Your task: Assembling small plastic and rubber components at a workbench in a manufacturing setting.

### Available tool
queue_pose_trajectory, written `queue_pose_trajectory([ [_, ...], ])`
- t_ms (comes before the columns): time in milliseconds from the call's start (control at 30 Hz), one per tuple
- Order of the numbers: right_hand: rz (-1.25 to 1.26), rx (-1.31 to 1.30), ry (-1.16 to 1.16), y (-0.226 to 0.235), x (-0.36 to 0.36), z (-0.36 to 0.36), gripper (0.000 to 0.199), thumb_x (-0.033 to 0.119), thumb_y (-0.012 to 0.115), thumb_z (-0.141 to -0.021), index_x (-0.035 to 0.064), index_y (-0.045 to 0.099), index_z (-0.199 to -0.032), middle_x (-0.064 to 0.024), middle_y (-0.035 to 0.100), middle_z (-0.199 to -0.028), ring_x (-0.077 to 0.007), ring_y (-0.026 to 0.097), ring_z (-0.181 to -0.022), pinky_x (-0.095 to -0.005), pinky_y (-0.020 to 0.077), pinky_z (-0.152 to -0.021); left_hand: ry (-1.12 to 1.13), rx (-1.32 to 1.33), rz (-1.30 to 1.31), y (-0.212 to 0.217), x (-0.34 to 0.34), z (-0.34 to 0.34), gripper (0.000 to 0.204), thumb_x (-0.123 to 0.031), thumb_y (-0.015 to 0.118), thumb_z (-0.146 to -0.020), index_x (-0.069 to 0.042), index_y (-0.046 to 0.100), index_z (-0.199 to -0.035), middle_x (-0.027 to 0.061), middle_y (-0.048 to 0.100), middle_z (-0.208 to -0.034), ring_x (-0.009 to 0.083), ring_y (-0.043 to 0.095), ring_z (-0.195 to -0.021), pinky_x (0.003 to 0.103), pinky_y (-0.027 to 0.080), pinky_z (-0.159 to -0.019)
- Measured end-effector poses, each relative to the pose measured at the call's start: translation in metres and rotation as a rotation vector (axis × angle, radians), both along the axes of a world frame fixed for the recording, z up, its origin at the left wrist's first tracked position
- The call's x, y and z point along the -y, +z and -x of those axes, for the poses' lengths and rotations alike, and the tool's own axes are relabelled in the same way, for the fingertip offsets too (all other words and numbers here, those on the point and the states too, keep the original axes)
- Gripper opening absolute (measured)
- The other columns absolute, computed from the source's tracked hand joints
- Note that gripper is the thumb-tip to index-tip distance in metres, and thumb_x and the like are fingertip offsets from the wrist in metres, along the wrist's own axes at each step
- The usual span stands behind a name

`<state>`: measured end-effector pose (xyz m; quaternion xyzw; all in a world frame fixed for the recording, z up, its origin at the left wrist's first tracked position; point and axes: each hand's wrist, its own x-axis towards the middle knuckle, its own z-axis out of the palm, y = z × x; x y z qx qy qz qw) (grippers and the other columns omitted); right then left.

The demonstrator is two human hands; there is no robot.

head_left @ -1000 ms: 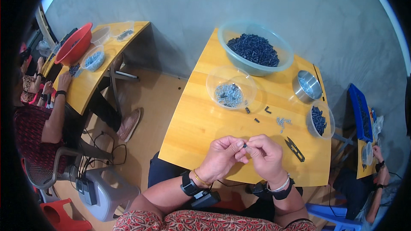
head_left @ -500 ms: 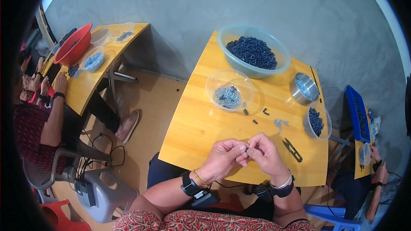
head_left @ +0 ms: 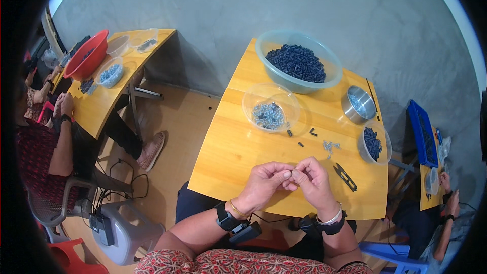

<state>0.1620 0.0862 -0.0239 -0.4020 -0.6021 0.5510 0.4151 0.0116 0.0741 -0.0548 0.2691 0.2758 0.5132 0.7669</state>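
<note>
My left hand and my right hand meet above the near part of the yellow table, thumbs and fingers pinched tip to tip. Whatever they grip is tiny and covered by the fingertips. Beyond them lie a few loose dark plastic pieces and a little heap of small silvery pieces. Black thread snips rest to the right of my right hand. A clear round tub of silvery pieces, with a few dark ones, stands farther off.
A large pale blue basin heaped with dark pieces is at the back. On the right are a steel bowl and a clear tub of dark pieces. Other people sit at a left table and a right table.
The dark speck between my thumbs is now hidden as the fingertips press closer. My hands stay in nearly the same place. At the left table, a person's hands have come together.
</note>
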Motion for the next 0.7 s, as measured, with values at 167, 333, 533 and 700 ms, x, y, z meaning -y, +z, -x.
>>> queue_pose_trajectory([
  [167, -0.037, -0.001, -0.051, -0.001, 0.005, -0.001, 0.007, 0.006, 0.053, -0.088, 0.0009, 0.048, -0.088, -0.0009, 0.053, -0.076, -0.0059, 0.052, -0.068, -0.0192, 0.0425, -0.059, -0.02, 0.015, 0.024, -0.004, 0.002, 0.0, 0.015, -0.003, 0.05, -0.089, 0.004, 0.057, -0.1, 0.0113, 0.061, -0.089, 0.0168, 0.062, -0.074, 0.027, 0.053, -0.068],
  [333, -0.191, 0.266, -0.216, 0.001, -0.007, -0.024, 0.007, 0.007, 0.054, -0.085, -0.0002, 0.052, -0.086, -0.0008, 0.051, -0.069, -0.0062, 0.047, -0.061, -0.0208, 0.0403, -0.057, 0.031, 0.034, 0.045, -0.014, -0.002, 0.002, 0.011, -0.004, 0.053, -0.087, 0.001, 0.06, -0.094, 0.0068, 0.06, -0.08, 0.0133, 0.058, -0.066, 0.028, 0.053, -0.066],
  [533, -0.272, 0.454, -0.29, 0.004, -0.037, -0.048, 0.006, 0.003, 0.056, -0.081, -0.0016, 0.053, -0.08, -0.0044, 0.053, -0.063, -0.0092, 0.048, -0.058, -0.0237, 0.0405, -0.056, 0.158, 0.06, 0.114, -0.005, -0.012, 0.021, 0.011, -0.007, 0.053, -0.088, 0.0, 0.06, -0.093, 0.0037, 0.058, -0.078, 0.0111, 0.056, -0.068, 0.029, 0.052, -0.067],
  [700, -0.309, 0.556, -0.25, -0.006, -0.057, -0.043, 0.006, 0.003, 0.056, -0.079, -0.0017, 0.053, -0.081, -0.0084, 0.056, -0.065, -0.0158, 0.054, -0.059, -0.0273, 0.0428, -0.057, 0.224, 0.062, 0.132, -0.006, -0.012, 0.021, 0.013, -0.008, 0.053, -0.088, -0.001, 0.058, -0.098, 0.0028, 0.058, -0.078, 0.0099, 0.055, -0.069, 0.028, 0.052, -0.07],
])
